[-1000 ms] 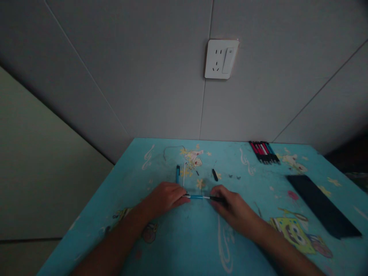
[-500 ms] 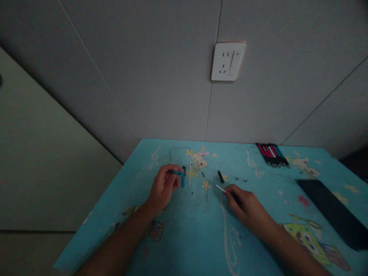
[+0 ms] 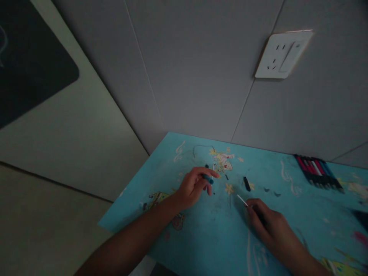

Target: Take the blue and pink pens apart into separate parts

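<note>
A light-blue table [image 3: 201, 237] is seen from above, worked at by a person's two bare hands. A short blue barrel [image 3: 211, 181] is seen at the left hand [image 3: 195, 188], over the table's far left part; the index finger is stretched out above it and the other fingers are curled, but whether the barrel is gripped or only touched cannot be told. A thin white stick [image 3: 242, 200] is pinched by its near end between the clamped fingers of the right hand [image 3: 267, 220], its free end pointed away to the upper left.

Just beyond the left hand, a small dark end [image 3: 207, 166] and a second white stick [image 3: 213, 166] are partly hidden. Between the hands, farther back, a black piece [image 3: 247, 184] is laid flat. At the far right, a row of pens [image 3: 318, 172] in red, white and blue with black ends is set side by side. Part of a dark flat object [image 3: 361, 217] is cut off by the right edge.

The tabletop is printed with cartoon figures, yellow flowers and white swirls. On the gray wall [image 3: 186, 76], a white socket plate [image 3: 283, 55] is mounted; the tiny mark on its switch cannot be read.
</note>
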Available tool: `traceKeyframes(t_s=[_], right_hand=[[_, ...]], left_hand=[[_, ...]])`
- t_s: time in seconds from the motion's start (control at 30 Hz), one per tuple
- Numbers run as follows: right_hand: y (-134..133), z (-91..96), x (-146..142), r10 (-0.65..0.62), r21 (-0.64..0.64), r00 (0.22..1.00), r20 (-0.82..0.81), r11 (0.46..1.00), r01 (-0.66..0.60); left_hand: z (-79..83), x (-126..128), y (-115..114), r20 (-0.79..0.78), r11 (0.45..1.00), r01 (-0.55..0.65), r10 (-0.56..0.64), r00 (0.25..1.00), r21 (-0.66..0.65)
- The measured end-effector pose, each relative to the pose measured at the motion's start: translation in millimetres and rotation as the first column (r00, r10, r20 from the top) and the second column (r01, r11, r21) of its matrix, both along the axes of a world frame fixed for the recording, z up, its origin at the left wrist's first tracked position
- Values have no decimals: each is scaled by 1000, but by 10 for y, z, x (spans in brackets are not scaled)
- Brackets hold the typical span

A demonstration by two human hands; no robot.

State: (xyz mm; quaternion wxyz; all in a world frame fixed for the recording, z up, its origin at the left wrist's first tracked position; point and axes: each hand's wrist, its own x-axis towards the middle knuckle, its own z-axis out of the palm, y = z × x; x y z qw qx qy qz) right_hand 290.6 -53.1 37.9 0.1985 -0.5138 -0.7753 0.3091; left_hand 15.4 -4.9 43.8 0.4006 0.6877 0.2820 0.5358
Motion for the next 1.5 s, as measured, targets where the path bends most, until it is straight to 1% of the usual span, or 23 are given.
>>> traceKeyframes(t_s=[0.07, 0.2, 0.37, 0.5, 0.57, 0.63, 0.67, 0.73, 0.8, 0.97, 1.03, 1.1, 1.17, 1.23, 1.3, 1.37, 1.43, 1.5], right_hand=[[-1, -21, 13, 14, 6, 1000, 7, 1000, -14], [6, -52, 9, 37, 11, 999, 17, 999, -37], [20, -81, -20, 44, 25, 999, 3, 999, -44], [-5, -12, -89, 22, 61, 998, -56, 998, -19], [-42, 42, -153, 4, 87, 994, -110, 996, 6], [-87, 83, -225, -1, 102, 985, -171, 995, 18], [-109, 94, -260, 13, 100, 980, -199, 995, 7], [-147, 100, -316, 54, 105, 966, -254, 994, -28], [-169, 98, -350, 71, 102, 949, -306, 994, -42], [-178, 133, -387, 12, 40, 929, -370, 999, 3], [-182, 159, -402, 19, 35, 932, -363, 999, -7], [-187, 181, -417, 24, 30, 940, -340, 999, -15], [-184, 191, -424, 5, 20, 951, -310, 1000, 2], [-169, 186, -415, -30, 12, 959, -280, 999, 35], [-142, 170, -395, -60, 13, 966, -252, 998, 66], [-112, 150, -369, -73, 12, 972, -223, 997, 78], [-85, 129, -348, -73, 18, 978, -196, 997, 79], [-66, 106, -331, -69, 44, 981, -180, 996, 78]], left_hand=[[-1, 13, 21, 43, 999, 18, -20, 999, 34], [-35, 11, 67, 124, 990, 82, -96, 988, 113], [-41, -37, 69, 131, 988, 110, -123, 984, 104], [1, -45, 22, 76, 993, 103, -108, 991, 61], [38, -11, -22, -8, 993, 120, -120, 993, 14], [79, 50, -76, -127, 985, 170, -168, 978, 8], [97, 87, -105, -190, 976, 218, -213, 959, 8], [120, 159, -161, -255, 952, 305, -297, 920, -7], [122, 213, -207, -258, 939, 344, -339, 905, -28], [67, 261, -270, -186, 949, 312, -313, 931, -38], [38, 274, -283, -128, 957, 281, -288, 949, -68], [13, 287, -282, -29, 964, 228, -234, 972, -140], [-5, 287, -252, 85, 955, 150, -132, 988, -256], [-17, 262, -187, 150, 926, 62, -5, 989, -374], [-30, 211, -87, 135, 891, -35, 107, 985, -452], [-49, 148, 33, 81, 865, -143, 206, 975, -481], [-70, 90, 157, -29, 845, -276, 297, 955, -457], [-89, 59, 275, -163, 846, -390, 354, 921, -364]])
